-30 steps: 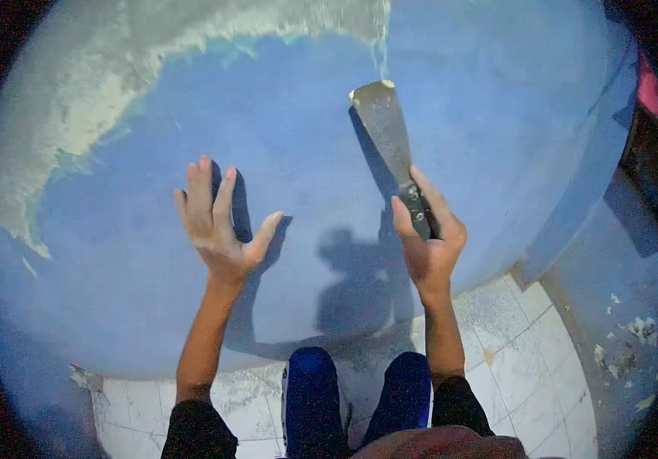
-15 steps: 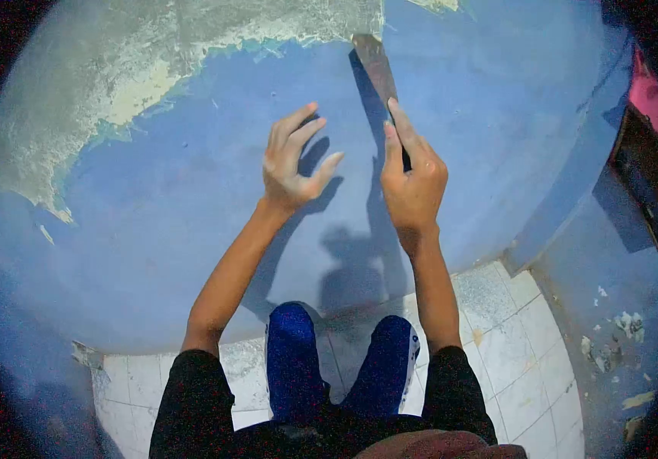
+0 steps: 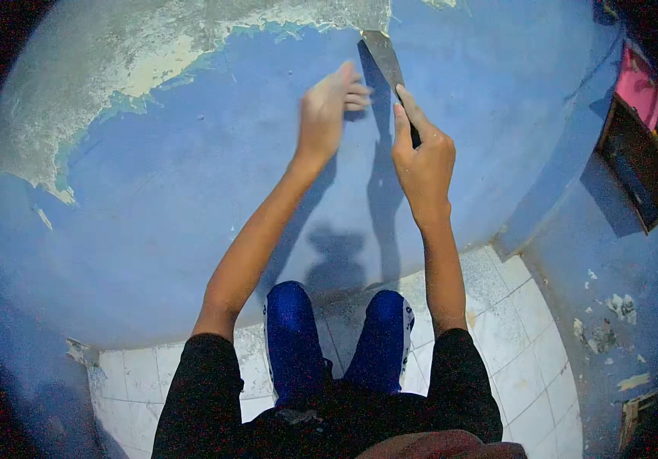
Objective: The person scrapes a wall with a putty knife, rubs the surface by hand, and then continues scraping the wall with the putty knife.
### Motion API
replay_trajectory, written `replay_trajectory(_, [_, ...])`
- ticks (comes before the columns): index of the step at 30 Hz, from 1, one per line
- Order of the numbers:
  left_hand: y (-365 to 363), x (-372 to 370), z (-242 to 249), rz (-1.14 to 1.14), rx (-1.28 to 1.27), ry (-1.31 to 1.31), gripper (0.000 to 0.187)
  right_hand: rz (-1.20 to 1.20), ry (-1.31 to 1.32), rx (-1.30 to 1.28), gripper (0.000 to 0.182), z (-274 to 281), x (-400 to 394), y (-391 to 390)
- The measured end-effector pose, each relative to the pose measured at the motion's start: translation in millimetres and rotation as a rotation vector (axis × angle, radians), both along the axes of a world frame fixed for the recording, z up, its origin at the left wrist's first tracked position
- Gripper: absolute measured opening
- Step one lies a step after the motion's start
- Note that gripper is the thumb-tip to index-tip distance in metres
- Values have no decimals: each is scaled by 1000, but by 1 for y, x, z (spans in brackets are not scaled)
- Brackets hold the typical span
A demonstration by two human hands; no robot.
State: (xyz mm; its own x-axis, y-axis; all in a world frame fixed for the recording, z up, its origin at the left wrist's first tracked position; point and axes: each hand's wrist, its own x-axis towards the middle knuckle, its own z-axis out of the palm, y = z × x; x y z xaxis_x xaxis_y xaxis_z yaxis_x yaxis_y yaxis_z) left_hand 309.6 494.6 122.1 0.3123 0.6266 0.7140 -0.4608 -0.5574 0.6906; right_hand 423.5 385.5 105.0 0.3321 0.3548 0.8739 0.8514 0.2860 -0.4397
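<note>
My right hand (image 3: 425, 157) grips a scraper (image 3: 384, 61), forefinger and thumb stretched along it. Its wide flat blade meets the blue wall (image 3: 191, 222) at the lower edge of a bare grey patch (image 3: 145, 53), where the paint is gone. Ragged pale and greenish paint borders that patch. To the left of the scraper, my left hand (image 3: 327, 115) is raised in front of the wall, slightly blurred. Nothing shows in it; its fingers are loosely bent and point towards the blade.
White floor tiles (image 3: 524, 344) lie below, around my blue-clad knees (image 3: 292, 329). On the right side wall hangs a dark open-fronted box (image 3: 638, 164) with a pink item (image 3: 641, 88) above it. Lower on that wall, paint has flaked off in spots (image 3: 600, 336).
My left hand has moved right and up, closer to the scraper, and turned with its fingers more bent. The scraper stays at the patch's edge, in my right hand. The view has shifted slightly.
</note>
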Motion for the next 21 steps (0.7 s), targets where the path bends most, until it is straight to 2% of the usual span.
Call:
replay_trajectory(2, [-7,27,27,-146,-173,120,47,-9,-27,28,28,-2,-2,3])
replay_trajectory(5, [-14,53,45,-197,-256,88,41,36,21,-11,29,0,-4,0])
replay_trajectory(8, [-13,64,46,13,-222,60,36,87,39,14,31,0,-5,-1])
replay_trajectory(11, [-20,68,45,100,-205,-58,35,110,44,-13,31,0,-1,1])
replay_trajectory(14, [-15,70,49,64,-206,2,36,66,50,-11,30,4,-7,-2])
replay_trajectory(17, [-14,70,48,86,-187,2,38,116,121,-119,29,10,-10,-8])
replay_trajectory(21, [-14,69,55,97,-185,13,37,171,203,-101,30,15,-13,-7])
